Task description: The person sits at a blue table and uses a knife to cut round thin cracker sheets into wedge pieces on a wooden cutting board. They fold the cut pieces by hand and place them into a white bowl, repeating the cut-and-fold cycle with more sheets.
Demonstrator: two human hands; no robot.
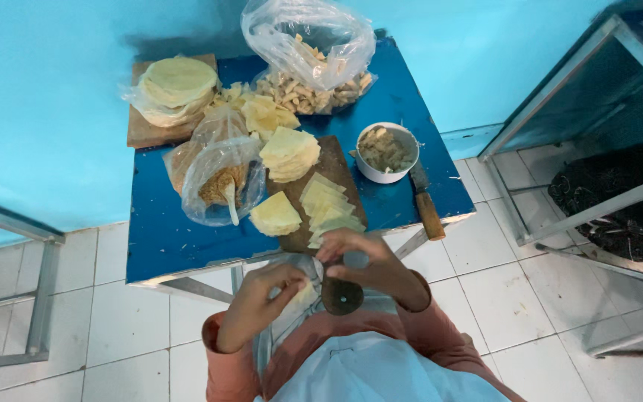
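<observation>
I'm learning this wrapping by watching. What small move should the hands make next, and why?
Probably finish pinching the wrapper piece: the left hand has its fingertips closed on a pale piece, and the right hand hovers beside it over the board's near end. More cut wrappers wait just ahead.

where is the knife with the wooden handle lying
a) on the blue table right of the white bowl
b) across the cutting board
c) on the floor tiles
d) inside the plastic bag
a: the knife lies on the blue table, just right of the white bowl.
</observation>
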